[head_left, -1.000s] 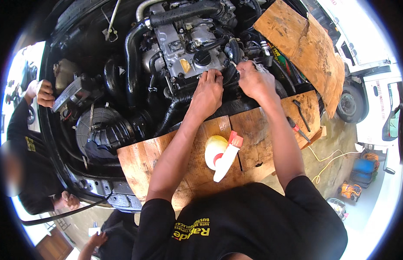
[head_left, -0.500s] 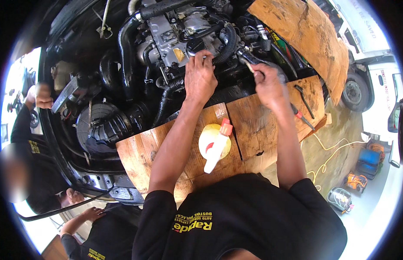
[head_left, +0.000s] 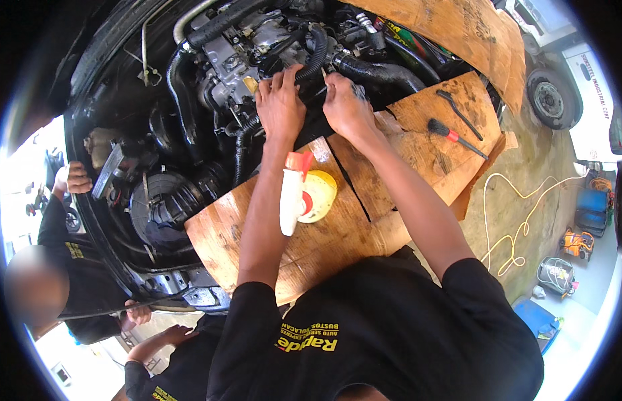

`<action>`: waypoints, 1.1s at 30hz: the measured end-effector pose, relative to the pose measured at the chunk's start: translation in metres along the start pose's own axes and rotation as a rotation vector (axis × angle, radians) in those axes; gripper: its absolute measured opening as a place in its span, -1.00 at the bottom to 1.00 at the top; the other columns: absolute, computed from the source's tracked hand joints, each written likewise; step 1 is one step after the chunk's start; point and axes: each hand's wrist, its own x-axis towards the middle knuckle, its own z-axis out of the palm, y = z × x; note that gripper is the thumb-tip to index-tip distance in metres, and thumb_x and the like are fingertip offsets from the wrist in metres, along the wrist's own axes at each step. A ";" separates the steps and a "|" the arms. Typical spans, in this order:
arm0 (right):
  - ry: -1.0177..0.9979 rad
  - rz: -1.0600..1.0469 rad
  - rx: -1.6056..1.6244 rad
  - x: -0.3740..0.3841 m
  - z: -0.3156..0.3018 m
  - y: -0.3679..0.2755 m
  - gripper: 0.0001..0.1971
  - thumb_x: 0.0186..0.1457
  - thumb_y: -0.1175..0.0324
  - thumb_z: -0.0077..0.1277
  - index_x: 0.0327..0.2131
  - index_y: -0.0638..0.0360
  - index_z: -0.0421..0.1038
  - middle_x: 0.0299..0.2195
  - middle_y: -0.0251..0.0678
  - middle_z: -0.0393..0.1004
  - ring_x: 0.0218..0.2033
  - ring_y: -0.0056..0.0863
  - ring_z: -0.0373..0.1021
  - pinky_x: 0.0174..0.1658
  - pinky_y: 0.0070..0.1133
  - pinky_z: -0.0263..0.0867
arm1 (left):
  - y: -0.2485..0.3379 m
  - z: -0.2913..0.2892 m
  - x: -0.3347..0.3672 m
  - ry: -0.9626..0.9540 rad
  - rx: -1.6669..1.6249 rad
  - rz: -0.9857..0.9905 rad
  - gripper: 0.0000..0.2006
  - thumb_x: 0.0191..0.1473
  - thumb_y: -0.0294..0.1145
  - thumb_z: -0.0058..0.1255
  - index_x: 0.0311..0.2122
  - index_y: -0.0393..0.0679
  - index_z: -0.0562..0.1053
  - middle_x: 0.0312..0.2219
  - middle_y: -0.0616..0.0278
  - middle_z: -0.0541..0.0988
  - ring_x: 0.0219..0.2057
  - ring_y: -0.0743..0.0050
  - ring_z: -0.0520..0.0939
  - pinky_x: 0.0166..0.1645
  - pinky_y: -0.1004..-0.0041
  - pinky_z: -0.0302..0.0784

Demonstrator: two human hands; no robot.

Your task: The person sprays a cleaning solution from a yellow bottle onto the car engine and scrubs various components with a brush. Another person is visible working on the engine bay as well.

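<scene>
Working at the front of the engine point(head_left: 230, 67) calls for steady hands and a clear line of sight between the hoses.

1. Hand position. The left hand point(head_left: 281, 107) is at the near edge of the engine, its fingers bent and pointing inward, close to the black corrugated hose point(head_left: 316, 50). Whether they grip a part or only rest there cannot be told. As a judgement, brace this hand on rigid metal rather than on a hose.

2. Tool control. The right hand point(head_left: 347, 103) is just beside it, in front of the thick black hose point(head_left: 371, 70). Its fingers are curled and appear to be gripping a slim pale tool point(head_left: 325, 75), of which only a short end shows. A light pinch near that end should give better control in the narrow gap; pressing hard risks a slip against the neighbouring hoses.

3. Work area. The cardboard sheet point(head_left: 351, 247) lies below both forearms. On it are a yellow spray bottle point(head_left: 321, 197) with a white trigger head, a black-bristled brush point(head_left: 451, 136) with a red band, and a black bar-shaped tool point(head_left: 460, 113). The trigger head overlaps the left forearm in view; lift that arm with care to avoid tipping the bottle.
</scene>
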 end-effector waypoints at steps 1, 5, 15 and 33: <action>-0.006 0.017 0.006 0.004 -0.002 -0.004 -0.72 0.42 0.21 -0.08 0.12 -0.11 0.48 -0.01 0.01 0.64 0.02 0.17 0.55 0.11 -0.06 0.46 | 0.003 -0.004 0.002 -0.021 0.055 0.018 -0.52 0.17 -0.43 0.24 0.20 0.10 0.48 -0.01 0.24 0.64 0.03 0.02 0.60 0.12 0.01 0.50; 0.004 -0.011 -0.018 0.003 0.007 0.005 -0.72 0.42 0.20 -0.07 0.12 -0.12 0.45 -0.02 0.01 0.65 0.01 0.21 0.55 0.08 0.01 0.45 | 0.007 0.006 0.014 -0.128 0.158 -0.014 -0.53 0.16 -0.17 0.34 0.17 0.16 0.53 0.00 0.26 0.62 0.04 0.08 0.60 0.16 0.01 0.50; -0.110 -0.020 -0.001 -0.013 0.011 -0.014 -0.65 0.32 0.31 -0.03 0.12 0.22 0.39 -0.02 0.22 0.61 0.03 0.23 0.55 0.13 0.01 0.44 | -0.001 0.016 0.011 0.071 0.042 -0.173 -0.62 0.09 -0.16 0.40 0.03 0.10 0.63 -0.19 0.20 0.78 -0.18 0.00 0.78 -0.13 0.10 0.71; 0.006 -0.115 0.043 -0.012 0.029 -0.013 -0.64 0.30 0.26 0.02 0.07 0.25 0.38 -0.15 0.23 0.65 -0.06 0.28 0.58 0.09 0.04 0.45 | 0.007 0.012 0.019 0.073 0.055 -0.297 -0.53 0.00 -0.04 0.48 0.08 0.38 0.70 -0.25 0.21 0.80 -0.31 0.06 0.82 -0.22 0.17 0.72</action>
